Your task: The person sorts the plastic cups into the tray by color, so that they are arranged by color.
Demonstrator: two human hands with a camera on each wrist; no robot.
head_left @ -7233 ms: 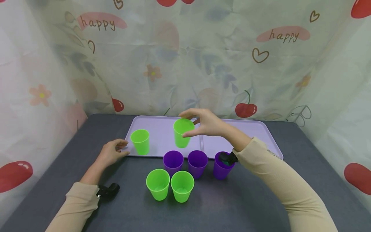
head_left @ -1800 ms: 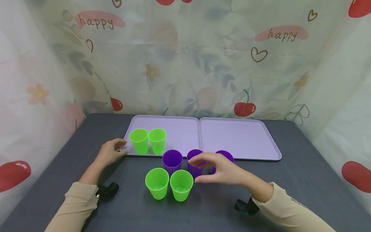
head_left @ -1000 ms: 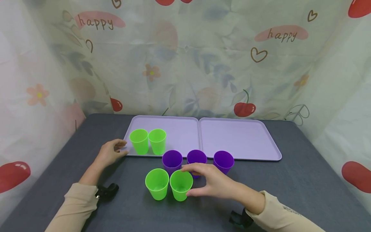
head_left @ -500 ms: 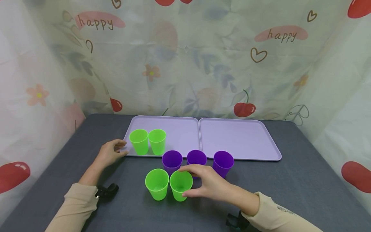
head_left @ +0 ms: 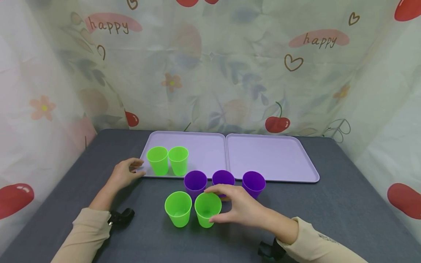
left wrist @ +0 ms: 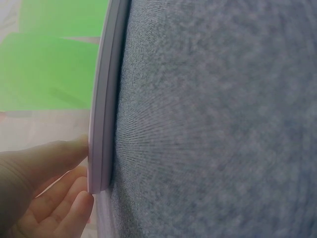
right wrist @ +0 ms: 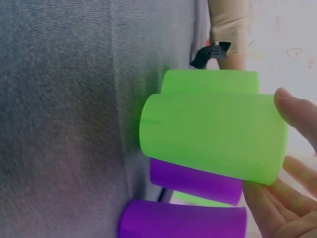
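Note:
My right hand (head_left: 241, 206) grips the right-hand green cup (head_left: 208, 210) of a front pair, its thumb on the near side and its fingers at the far rim. In the right wrist view this green cup (right wrist: 213, 136) stands slightly tilted between thumb and fingers. The other green cup (head_left: 178, 210) stands just left of it. My left hand (head_left: 126, 172) holds the front left corner of the left lilac tray (head_left: 207, 153). The left wrist view has the thumb (left wrist: 64, 154) over the tray's rim (left wrist: 103, 124) and the fingers at its outer side.
On the left tray stand two green cups (head_left: 158, 161) side by side. Several purple cups (head_left: 254, 184) line up before the trays, one partly behind my right hand. A second lilac tray (head_left: 271, 157) adjoins the first on the right. A dark cloth covers the table (head_left: 148, 244).
My right hand has set a green cup on the left tray, come back to the front, and taken hold of another, now shifted slightly right. The left hand stays at the tray.

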